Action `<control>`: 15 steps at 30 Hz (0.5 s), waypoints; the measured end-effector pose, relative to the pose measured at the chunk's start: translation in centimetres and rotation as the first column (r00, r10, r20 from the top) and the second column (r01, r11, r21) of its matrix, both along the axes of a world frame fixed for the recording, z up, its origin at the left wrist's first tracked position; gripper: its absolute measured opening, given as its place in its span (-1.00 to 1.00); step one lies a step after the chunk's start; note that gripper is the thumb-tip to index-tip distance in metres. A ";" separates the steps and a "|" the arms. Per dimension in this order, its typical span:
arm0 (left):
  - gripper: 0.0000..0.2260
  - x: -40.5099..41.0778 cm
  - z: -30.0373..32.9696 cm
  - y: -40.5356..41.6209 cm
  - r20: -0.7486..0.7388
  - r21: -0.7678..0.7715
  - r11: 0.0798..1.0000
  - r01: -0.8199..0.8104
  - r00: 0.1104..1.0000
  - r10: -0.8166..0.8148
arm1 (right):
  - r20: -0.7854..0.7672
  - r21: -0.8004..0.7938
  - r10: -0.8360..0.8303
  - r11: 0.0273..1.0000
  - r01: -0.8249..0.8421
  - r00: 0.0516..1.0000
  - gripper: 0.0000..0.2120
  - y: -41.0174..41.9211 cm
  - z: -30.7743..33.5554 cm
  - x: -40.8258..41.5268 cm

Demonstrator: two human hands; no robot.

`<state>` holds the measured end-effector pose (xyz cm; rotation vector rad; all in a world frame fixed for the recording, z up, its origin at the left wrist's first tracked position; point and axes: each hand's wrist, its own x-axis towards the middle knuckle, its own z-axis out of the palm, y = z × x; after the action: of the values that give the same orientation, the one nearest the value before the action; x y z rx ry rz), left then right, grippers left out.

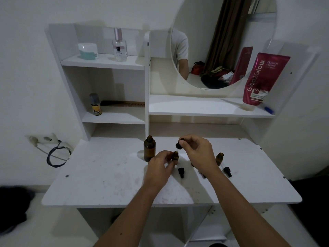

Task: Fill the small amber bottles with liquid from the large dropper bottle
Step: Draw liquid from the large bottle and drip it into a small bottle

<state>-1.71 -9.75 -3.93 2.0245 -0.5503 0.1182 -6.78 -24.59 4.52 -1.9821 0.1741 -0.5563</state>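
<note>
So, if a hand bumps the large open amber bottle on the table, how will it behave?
The large amber bottle stands tall and narrow, so it would probably tip easily. With its cap off, any liquid inside would likely spill. It looks like glass, so probably rigid, smooth and breakable.

The big bottle point(149, 148) beside my left hand point(160, 168) is dark amber glass with a dull sheen, and so is the small bottle point(175, 156) I pinch. The dropper point(179, 145) in my right hand point(197, 154) has a matt black rubbery bulb. My desk point(106, 179) is smooth white laminate, matt and faintly stained pink. On the shelf, the pink tube point(261, 81) is glossy plastic and the perfume bottle point(120, 48) clear glass.
</note>
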 end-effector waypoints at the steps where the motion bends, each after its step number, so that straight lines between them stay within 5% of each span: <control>1: -0.80 0.0 0.0 0.0 0.003 -0.005 1.000 0.002 1.000 -0.002 | -0.009 0.015 0.016 1.000 -0.015 1.000 -0.91 -0.1 0.0 0.0; 15: -0.79 0.1 -0.2 -0.1 0.007 0.003 1.000 0.004 1.000 -0.004 | -0.014 0.004 0.000 1.000 0.000 1.000 -0.93 0.1 0.1 0.1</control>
<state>-1.62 -9.80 -4.12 2.0271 -0.5590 0.1226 -6.63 -24.44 4.61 -1.9823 0.1838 -0.5419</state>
